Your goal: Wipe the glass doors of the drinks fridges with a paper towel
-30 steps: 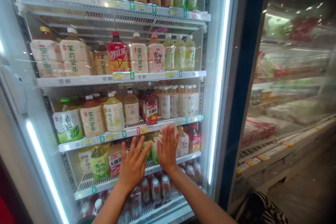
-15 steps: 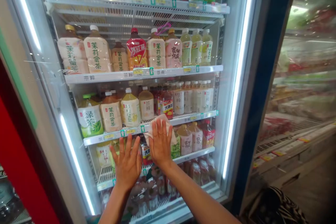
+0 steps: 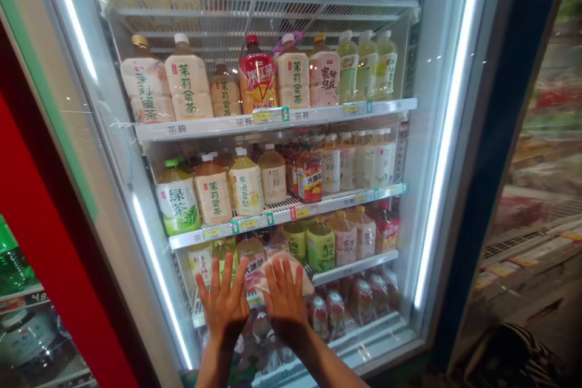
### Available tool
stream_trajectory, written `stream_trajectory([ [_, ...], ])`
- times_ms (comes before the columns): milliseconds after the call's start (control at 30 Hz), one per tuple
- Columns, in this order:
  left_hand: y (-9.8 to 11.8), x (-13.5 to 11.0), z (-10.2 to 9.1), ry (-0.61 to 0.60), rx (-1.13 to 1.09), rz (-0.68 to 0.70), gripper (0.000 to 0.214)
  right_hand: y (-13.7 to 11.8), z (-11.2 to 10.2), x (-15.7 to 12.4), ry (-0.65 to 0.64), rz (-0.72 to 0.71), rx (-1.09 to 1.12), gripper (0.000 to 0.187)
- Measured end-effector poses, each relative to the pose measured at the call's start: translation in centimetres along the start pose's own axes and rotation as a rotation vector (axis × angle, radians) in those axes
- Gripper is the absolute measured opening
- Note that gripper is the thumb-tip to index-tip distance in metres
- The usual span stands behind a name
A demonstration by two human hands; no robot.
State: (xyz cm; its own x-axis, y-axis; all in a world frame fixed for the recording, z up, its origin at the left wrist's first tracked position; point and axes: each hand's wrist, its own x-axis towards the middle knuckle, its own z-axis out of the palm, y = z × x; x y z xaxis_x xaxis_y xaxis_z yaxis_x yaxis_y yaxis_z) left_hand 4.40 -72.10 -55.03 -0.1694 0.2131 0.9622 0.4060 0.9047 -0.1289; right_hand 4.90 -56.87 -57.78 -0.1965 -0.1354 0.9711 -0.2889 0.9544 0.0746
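My right hand (image 3: 285,298) presses a pale pinkish cloth (image 3: 305,282) flat under its palm against the glass door (image 3: 268,27) of a drinks fridge. The cloth sticks out on both sides of the fingers, in front of the lower bottle shelf. To the left, my left hand (image 3: 222,298) has its fingers spread and its palm turned to the glass. It seems to hold nothing. Behind the hands, through the glass, stand a dark bottle (image 3: 253,259) with a red and white label and a green tea bottle (image 3: 320,245).
Bottled teas fill several shelves behind the glass, with price tags on the shelf edge (image 3: 273,125). Bright light strips (image 3: 450,133) run down both sides. A red panel (image 3: 50,212) stands at the left. A blurred open chiller (image 3: 522,218) is at the right.
Both hands have moved down the glass, the right one carrying the cloth from the middle shelf's edge to the lower shelf. The view has shifted, so the fridge sits further right.
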Motion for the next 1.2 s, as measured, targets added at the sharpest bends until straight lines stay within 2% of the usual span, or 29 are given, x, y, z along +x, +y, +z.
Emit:
stream_trajectory([
  [67, 0.0, 0.1, 0.0, 0.011, 0.004, 0.005, 0.073, -0.1, 0.1, -1.0, 0.035, 0.036, -0.016, 0.077],
  [100, 0.0, 0.1, 0.0, 0.016, 0.007, 0.006, 0.074, -0.2, 0.0, -0.5, 0.026, 0.064, -0.005, 0.077],
  [200, 0.0, 0.2, 0.0, 0.021, 0.016, 0.005, 0.075, 0.0, -0.4, 3.0, -0.043, 0.146, 0.063, 0.076],
  [267, 0.1, 0.2, -0.1, 0.025, 0.020, 0.005, 0.075, 0.4, -0.7, 4.4, -0.065, 0.127, 0.089, 0.075],
  [333, 0.2, 0.3, -0.1, 0.033, 0.022, 0.008, 0.075, 0.7, -0.8, 3.1, -0.061, 0.051, 0.084, 0.074],
  [400, 0.2, 0.3, -0.2, 0.044, 0.017, 0.010, 0.074, 1.0, -0.5, 0.2, -0.043, -0.001, 0.054, 0.075],
  [467, 0.3, 0.3, -0.1, 0.056, 0.006, 0.004, 0.074, 1.2, -0.2, -1.9, -0.022, 0.020, 0.022, 0.076],
  [500, 0.3, 0.3, 0.0, 0.059, 0.001, -0.002, 0.075, 1.3, -0.1, -2.0, -0.015, 0.032, 0.018, 0.076],
  [667, 0.0, 0.2, 0.0, 0.052, 0.013, -0.007, 0.076, 2.5, -0.8, 3.7, -0.047, 0.096, 0.085, 0.074],
  [700, 0.0, 0.2, -0.1, 0.041, 0.011, -0.011, 0.077, 2.7, -1.0, 4.1, -0.059, 0.095, 0.091, 0.074],
  [767, 0.4, -0.1, -0.3, 0.005, -0.010, -0.047, 0.078, 3.1, -1.1, 2.9, -0.059, 0.080, 0.075, 0.074],
  [833, 1.3, -0.4, -0.5, -0.019, -0.036, -0.090, 0.081, 3.6, -1.1, 0.4, -0.026, 0.082, 0.031, 0.075],
  [900, 2.7, -0.4, -0.5, -0.033, -0.060, -0.093, 0.083, 4.6, -1.1, -0.7, 0.006, 0.092, 0.008, 0.075],
  [967, 4.5, 0.1, -0.2, -0.043, -0.085, -0.061, 0.085, 6.0, -1.5, 0.8, 0.002, 0.109, 0.031, 0.072],
  [1100, 8.4, 3.1, 1.0, -0.037, -0.135, -0.025, 0.083, 9.0, -2.9, 6.1, 0.027, 0.219, 0.068, 0.069],
  [1133, 9.3, 3.9, 1.3, -0.034, -0.145, -0.016, 0.082, 9.6, -3.1, 6.1, 0.036, 0.211, 0.063, 0.069],
  [1200, 10.9, 5.4, 2.0, -0.033, -0.160, 0.012, 0.080, 10.6, -3.3, 4.3, 0.042, 0.169, 0.041, 0.070],
])
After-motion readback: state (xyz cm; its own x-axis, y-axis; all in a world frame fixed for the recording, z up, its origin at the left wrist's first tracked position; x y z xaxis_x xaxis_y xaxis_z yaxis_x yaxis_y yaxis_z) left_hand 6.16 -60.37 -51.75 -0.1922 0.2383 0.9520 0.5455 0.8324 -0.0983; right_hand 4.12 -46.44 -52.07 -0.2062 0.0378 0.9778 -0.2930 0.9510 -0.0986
